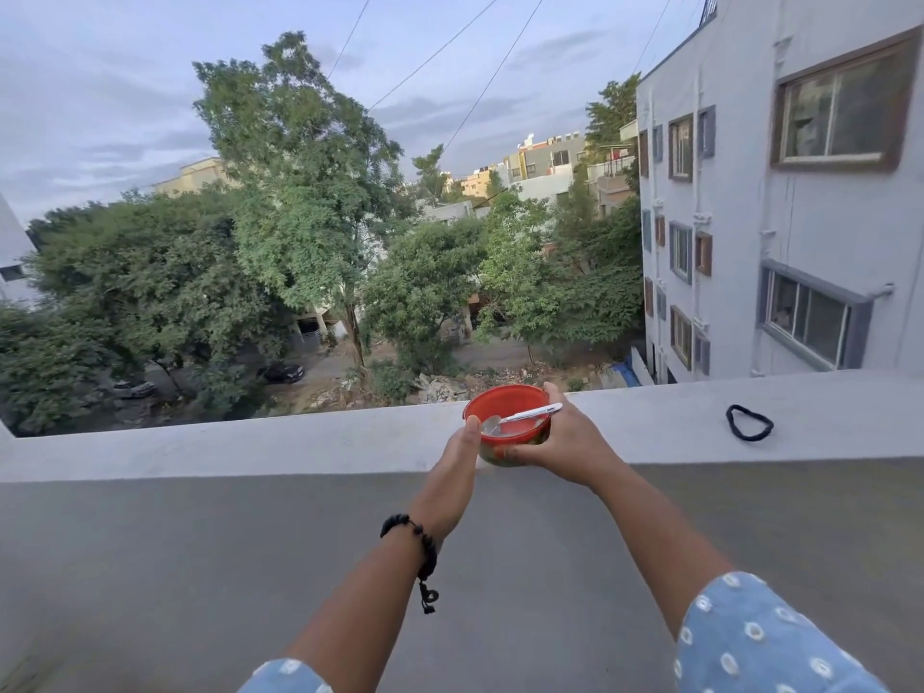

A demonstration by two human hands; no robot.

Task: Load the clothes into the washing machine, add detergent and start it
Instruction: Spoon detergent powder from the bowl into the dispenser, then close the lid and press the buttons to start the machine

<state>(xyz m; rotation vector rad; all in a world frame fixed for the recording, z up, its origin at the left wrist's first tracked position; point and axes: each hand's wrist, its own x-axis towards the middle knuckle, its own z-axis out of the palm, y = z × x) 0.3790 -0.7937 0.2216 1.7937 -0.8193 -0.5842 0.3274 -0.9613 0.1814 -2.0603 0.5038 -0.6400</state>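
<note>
Red tub [507, 417], presumably the detergent container, is held at the near edge of the parapet ledge [250, 442], lid off or absent, interior visible. A spoon [520, 420] with a white handle lies inside it, bowl end down toward the left, handle resting over the right rim. Contents can't be made out; a pale patch is seen at the bottom, could be powder.

Right hand [560, 442]: wrapped around the tub's right side and underside, fingers curled on it, thumb up behind the rim. Left hand [462, 467]: thumb placed on the tub's left rim, the other fingers hidden behind the palm, so a grip can't be confirmed beyond that contact. A black bead bracelet [417, 542] is worn on the left wrist.

On the ledge, well to the right of the tub, a black hair band [749, 422] is lying loose. Beyond the ledge: trees, a street with parked cars, a grey building to the right of the tub.

Progress, as judged: no washing machine and no clothes are in view, so loading can't be confirmed as done or not. Detergent is only being fetched at this stage; it is not yet dosed. Still left: tub to be carried to the machine, detergent added, cycle started.
</note>
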